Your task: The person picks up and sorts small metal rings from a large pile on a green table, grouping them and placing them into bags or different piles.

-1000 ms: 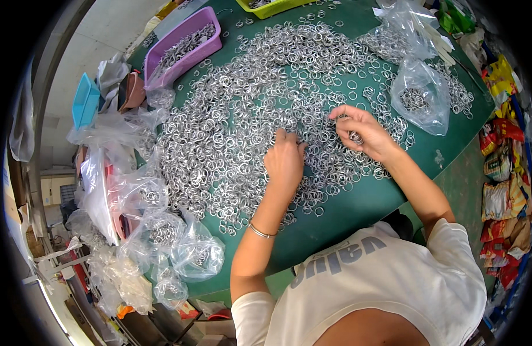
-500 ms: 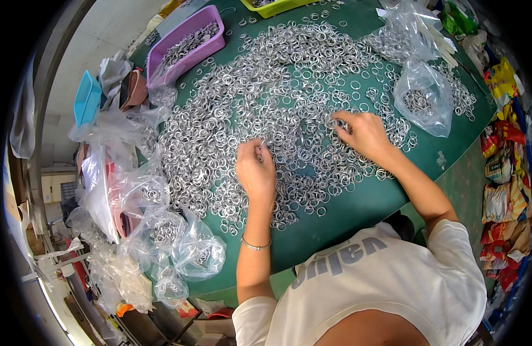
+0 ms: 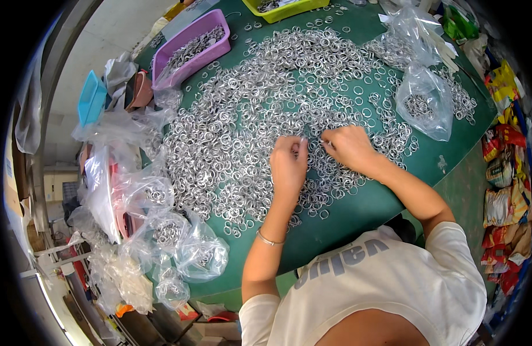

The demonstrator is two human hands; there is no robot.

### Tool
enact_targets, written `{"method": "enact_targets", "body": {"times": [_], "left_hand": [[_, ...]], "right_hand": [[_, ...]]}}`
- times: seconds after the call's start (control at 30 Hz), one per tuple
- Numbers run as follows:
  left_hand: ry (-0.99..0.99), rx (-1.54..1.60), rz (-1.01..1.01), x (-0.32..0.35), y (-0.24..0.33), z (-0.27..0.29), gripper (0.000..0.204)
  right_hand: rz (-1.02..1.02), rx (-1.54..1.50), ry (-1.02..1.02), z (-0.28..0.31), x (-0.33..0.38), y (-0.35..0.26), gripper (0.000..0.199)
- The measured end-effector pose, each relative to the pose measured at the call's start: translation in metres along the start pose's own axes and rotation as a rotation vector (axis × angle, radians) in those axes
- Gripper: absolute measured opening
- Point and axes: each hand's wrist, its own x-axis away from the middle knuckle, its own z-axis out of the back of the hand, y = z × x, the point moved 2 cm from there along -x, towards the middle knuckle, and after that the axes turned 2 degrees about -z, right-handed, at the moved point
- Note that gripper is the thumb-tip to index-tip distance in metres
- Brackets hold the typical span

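Note:
A wide heap of small silver metal rings (image 3: 214,138) spreads over the green tabletop (image 3: 329,228). Over its nearer middle, my left hand (image 3: 288,164) is closed, thumb and fingers curled together at the tips. Just to its right, my right hand (image 3: 351,150) reaches in from the right with thumb and forefinger pinched among the rings. Only a narrow gap parts the two sets of fingertips. Whatever either hand pinches is too small to make out against the rings around it.
A purple basket (image 3: 220,51) of metal pieces stands at the far left, a yellow-green tray (image 3: 289,12) at the far edge. Clear plastic bags of rings (image 3: 430,104) lie on the right, more bags (image 3: 205,254) along the left. A blue bin (image 3: 90,99) sits beyond them.
My left hand has moved right across the rings. My right hand has come left and slightly nearer, so the two are now close together. Both stay closed.

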Motion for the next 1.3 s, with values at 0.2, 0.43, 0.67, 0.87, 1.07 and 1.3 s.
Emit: {"method": "enact_targets", "body": {"times": [0.2,0.43,0.67,0.87,1.07,1.3], "left_hand": [[-0.299,1.148,0.779,0.019,0.018,0.023,0.015],[-0.177,1.506,0.926,0.04,0.024,0.021,0.02],[0.038,0.249,0.209,-0.007,-0.017,0.032,0.016],[-0.213,-0.347,-0.053,-0.018,-0.004,0.026,0.032],[-0.372,-0.355,-0.053,0.018,0.014,0.031,0.037],[-0.442,-0.268,-0.055,0.046,0.023,0.042,0.032]], "right_hand": [[-0.206,-1.454,-0.074,0.023,0.008,0.019,0.019],[-0.402,-1.587,-0.203,0.017,-0.013,0.009,0.011],[0.105,-0.232,0.239,-0.018,-0.058,-0.003,0.033],[0.198,-0.093,0.007,-0.02,-0.021,-0.02,0.036],[0.206,-0.193,-0.083,-0.004,0.012,-0.013,0.036],[0.199,-0.466,-0.191,0.015,0.018,-0.009,0.025]]}}
